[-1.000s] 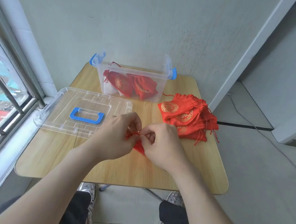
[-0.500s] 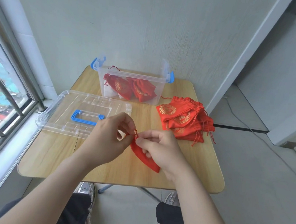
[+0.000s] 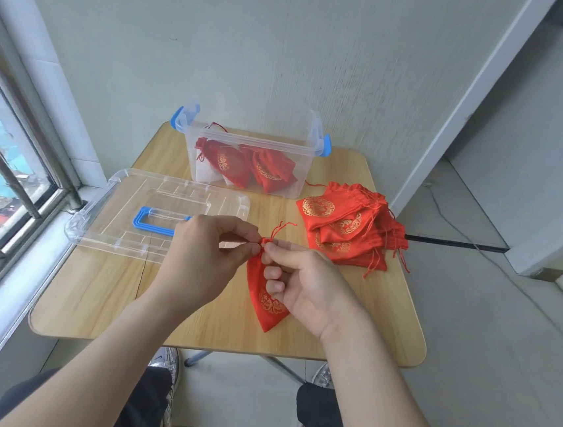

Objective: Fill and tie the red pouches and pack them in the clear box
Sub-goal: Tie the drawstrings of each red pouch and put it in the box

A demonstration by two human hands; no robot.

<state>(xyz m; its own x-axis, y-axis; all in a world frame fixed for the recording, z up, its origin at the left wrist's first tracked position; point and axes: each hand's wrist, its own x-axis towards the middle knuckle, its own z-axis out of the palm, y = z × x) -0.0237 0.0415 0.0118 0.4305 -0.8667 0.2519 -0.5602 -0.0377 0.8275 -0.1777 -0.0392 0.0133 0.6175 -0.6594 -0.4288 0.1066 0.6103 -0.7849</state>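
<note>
Knot-tying seems in hand: left hand [image 3: 200,260] and right hand [image 3: 304,284] both pinch the gathered neck of a small red fabric pouch with gold print [image 3: 265,298] over the pale wooden table [image 3: 110,293]; next, the cord [image 3: 276,230] likely needs pulling snug; then the clear plastic box [image 3: 249,139] behind.

At the back of the bench [image 3: 110,300], against the wall [image 3: 254,55]: a storage box [image 3: 249,140] with two pouches [image 3: 233,165] inside. Before it to the left, flat on the bench and near the window [image 3: 2,169]: the box lid [image 3: 121,218]. Right of the box: a pile of pouches [image 3: 344,226]. Front centre, between lid and pile: one pouch [image 3: 264,301], pinched at its neck by left grip [image 3: 205,261] and right grip [image 3: 304,284].
</note>
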